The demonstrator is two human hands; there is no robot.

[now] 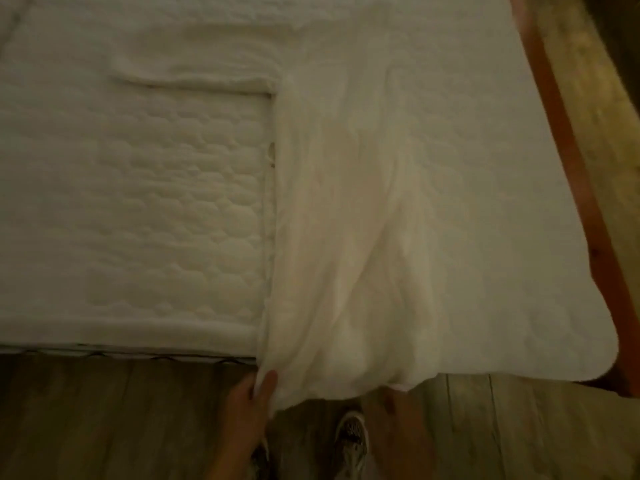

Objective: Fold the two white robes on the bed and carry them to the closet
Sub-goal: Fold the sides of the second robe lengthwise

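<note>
White robe (346, 237) lies lengthwise on the quilted bed (138, 220), its near end hanging over the edge toward both hands. Left hand (251, 393) pinches the hem's left corner, thumb on top. Right hand (394, 400) sits under the hem's right side; its grip cannot be made out. Shoe (351, 434) on the wood floor (104, 410) between the forearms.

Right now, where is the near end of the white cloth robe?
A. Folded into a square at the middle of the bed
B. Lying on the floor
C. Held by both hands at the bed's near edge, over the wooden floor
C: the left hand and right hand grip the white cloth robe at its near end, past the quilted mattress edge, above the wooden floor.
</note>
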